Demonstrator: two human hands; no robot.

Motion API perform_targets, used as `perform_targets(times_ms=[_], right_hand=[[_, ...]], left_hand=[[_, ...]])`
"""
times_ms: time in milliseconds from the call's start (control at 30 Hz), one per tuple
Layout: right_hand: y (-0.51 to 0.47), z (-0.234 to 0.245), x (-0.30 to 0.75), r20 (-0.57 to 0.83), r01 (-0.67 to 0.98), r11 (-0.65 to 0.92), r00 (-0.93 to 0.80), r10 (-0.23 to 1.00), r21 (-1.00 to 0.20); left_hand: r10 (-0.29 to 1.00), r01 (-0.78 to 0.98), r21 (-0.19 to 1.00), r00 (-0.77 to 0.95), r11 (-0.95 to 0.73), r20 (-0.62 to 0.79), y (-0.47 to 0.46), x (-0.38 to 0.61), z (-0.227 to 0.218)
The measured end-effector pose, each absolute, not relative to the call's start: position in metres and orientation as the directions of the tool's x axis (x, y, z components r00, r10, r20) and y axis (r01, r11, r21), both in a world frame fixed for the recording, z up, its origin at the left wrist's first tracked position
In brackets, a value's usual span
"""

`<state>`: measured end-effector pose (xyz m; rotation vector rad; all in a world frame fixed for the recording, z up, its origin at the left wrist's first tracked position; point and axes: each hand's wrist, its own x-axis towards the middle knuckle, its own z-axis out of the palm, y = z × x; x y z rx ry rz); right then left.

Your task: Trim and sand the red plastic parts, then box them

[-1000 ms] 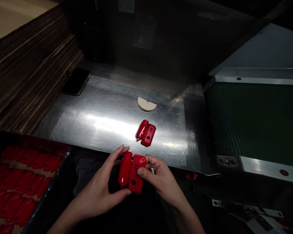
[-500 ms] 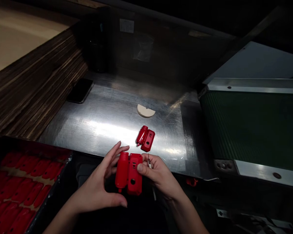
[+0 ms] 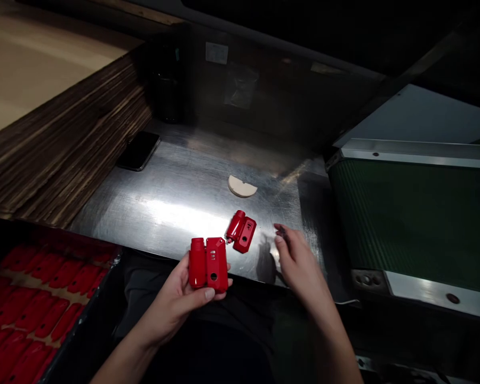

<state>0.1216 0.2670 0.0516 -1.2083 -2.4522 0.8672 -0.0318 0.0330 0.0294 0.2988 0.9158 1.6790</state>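
My left hand (image 3: pixel 180 301) is closed round a red plastic housing (image 3: pixel 208 264), a tube and a flat box side by side, held upright at the near edge of the metal table (image 3: pixel 164 202). A second red housing (image 3: pixel 241 232) lies on the table just beyond it. My right hand (image 3: pixel 298 258) hovers over the table to the right of that piece, apart from both housings. Its fingers are smeared by motion, so what they hold, if anything, does not show.
A beige half disc (image 3: pixel 242 186) lies farther back on the table, and a dark phone (image 3: pixel 139 150) at the left rear. A stack of cardboard sheets (image 3: pixel 64 133) rises on the left. A tray of several red housings (image 3: pixel 32 304) sits lower left. A green machine (image 3: pixel 412 213) stands right.
My right hand has let go of the held housing and swung right over the table. The left hand now holds the housing alone, slightly higher and turned upright.
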Motion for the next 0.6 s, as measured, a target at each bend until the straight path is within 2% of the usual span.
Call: perform_targets(times_ms=[133,300,433,600], right_hand=[[0.301,0.032,0.128,0.041,0.751,0.478,-0.519,0.854,-0.455],[0.307,0.042,0.109,0.130,0.729,0.603,-0.597,0.792,-0.325],[0.316,0.061,0.058,0.149,0.628,0.716,-0.711,0.687,-0.305],[0.345,0.060,-0.017,0.040,0.527,0.775,-0.818,0.574,-0.349]], left_hand=[[0.886,-0.653,0.757,-0.363,-0.021,-0.288,0.025,-0.035,0.027],[0.892,-0.620,0.783,-0.383,-0.055,-0.240,0.019,-0.037,0.030],[0.881,-0.623,0.782,-0.377,-0.015,-0.284,0.019,-0.040,0.041],[0.842,-0.623,0.782,-0.414,0.015,-0.346,0.018,-0.040,0.055]])
